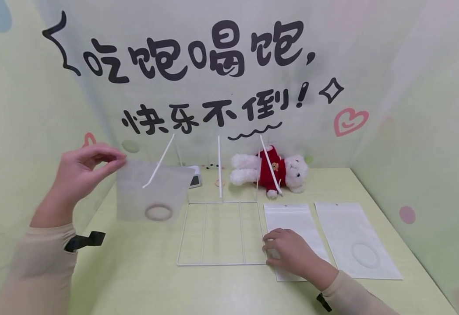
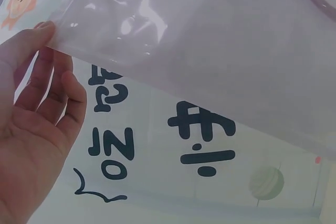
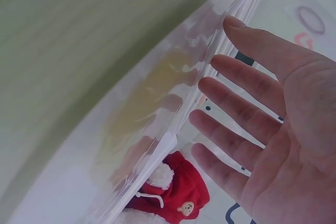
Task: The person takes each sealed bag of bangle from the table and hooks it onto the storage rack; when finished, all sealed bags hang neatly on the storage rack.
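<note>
My left hand (image 1: 81, 179) pinches the upper left corner of a translucent bag (image 1: 135, 197) between thumb and fingertips. A dark purplish ring (image 1: 159, 212) lies low in that bag. The bag hangs at the left prong (image 1: 158, 162) of a white wire rack (image 1: 221, 264); whether the prong passes through it, I cannot tell. My right hand (image 1: 292, 253) is by the right edge of the rack's base, over a flat white zip bag (image 1: 292, 214). In the right wrist view the right hand's fingers (image 3: 236, 103) are spread and hold nothing.
Another white zip bag (image 1: 344, 223) with a pale ring (image 1: 365, 255) inside lies at the right. Behind the rack a white plush bear (image 1: 296, 170) in red lies on its side. A small white device (image 1: 195, 177) stands at the back. Fabric walls enclose the table.
</note>
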Demonstrator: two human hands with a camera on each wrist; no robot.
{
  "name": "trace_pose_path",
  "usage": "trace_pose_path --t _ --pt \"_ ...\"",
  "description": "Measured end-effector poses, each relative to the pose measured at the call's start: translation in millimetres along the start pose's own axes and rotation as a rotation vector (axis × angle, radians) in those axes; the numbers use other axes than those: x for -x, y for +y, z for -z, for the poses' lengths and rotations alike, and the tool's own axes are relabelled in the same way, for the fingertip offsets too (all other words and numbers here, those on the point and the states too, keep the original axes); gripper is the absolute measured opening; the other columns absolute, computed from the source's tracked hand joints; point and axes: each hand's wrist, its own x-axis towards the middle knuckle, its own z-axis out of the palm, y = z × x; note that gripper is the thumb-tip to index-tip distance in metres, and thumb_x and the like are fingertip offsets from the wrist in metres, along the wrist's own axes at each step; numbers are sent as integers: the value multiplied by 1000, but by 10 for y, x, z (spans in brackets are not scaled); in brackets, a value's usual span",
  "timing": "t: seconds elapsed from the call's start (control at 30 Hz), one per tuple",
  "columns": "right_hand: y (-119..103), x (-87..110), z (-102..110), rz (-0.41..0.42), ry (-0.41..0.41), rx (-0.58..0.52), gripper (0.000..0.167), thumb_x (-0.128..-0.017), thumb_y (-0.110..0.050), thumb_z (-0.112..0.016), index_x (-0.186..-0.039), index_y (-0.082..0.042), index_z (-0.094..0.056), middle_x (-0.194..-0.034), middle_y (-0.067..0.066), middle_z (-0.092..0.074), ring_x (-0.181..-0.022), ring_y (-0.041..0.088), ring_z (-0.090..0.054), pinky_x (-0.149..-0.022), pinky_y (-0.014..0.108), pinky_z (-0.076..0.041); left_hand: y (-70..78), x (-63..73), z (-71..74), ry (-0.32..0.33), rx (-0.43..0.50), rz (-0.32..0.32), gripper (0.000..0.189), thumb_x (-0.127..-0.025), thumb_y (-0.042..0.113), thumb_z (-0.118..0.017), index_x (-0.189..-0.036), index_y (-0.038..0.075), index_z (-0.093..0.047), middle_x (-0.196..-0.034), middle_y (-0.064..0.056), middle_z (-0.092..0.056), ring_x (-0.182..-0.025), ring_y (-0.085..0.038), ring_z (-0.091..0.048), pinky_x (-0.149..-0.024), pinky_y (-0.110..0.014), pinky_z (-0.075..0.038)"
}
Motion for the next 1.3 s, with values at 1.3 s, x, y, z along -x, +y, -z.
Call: trace_pose_path --t 1.3 --pt "18 33 -23 6 30 2 26 -78 -30 -88 -101 -18 -81 -117 0 -75 -112 24 -67 -93 47 -58 159 413 -543 -238 -402 -299 14 -88 16 -83 -97 6 -78 -93 -3 -75 -91 -6 -67 -86 -10 -53"
